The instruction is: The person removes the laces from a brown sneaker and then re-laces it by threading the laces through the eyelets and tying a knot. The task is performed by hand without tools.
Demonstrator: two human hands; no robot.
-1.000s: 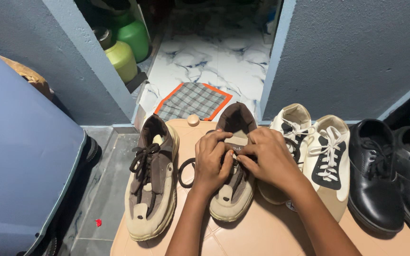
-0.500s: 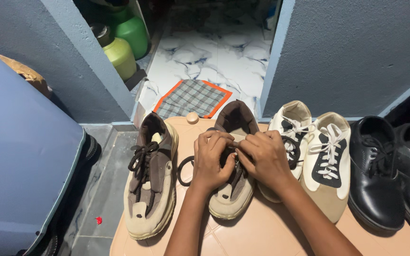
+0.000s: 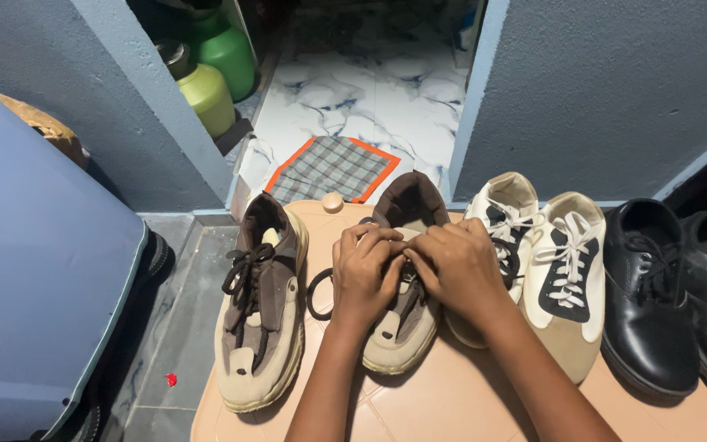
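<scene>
Brown-and-beige chunky suede sneaker [image 3: 398,323] is sat toe-toward-the-camera on the peach plastic tabletop [image 3: 452,401], right between its laced-up twin sneaker [image 3: 257,311] and a pair of cream-and-black lace-up sneakers [image 3: 550,270]. It's being worked on at the tongue: the left hand [image 3: 363,274] and right hand [image 3: 454,266] are both curled in tight over the lacing, fingertips pinched together on the dark brown shoelace [image 3: 317,295], with one loop left hanging out on the left side. Exactly which strand is pinched by which hand can't be made out, since the knuckles are in the way.

What could go wrong, as a guess: if the pinch is loosened too early the lace could be pulled unevenly or slip back through an eyelet. The shoe could also get nudged into the cream pair, which is touching close. A pair of shiny black leather shoes [image 3: 656,295] is further right.
</scene>
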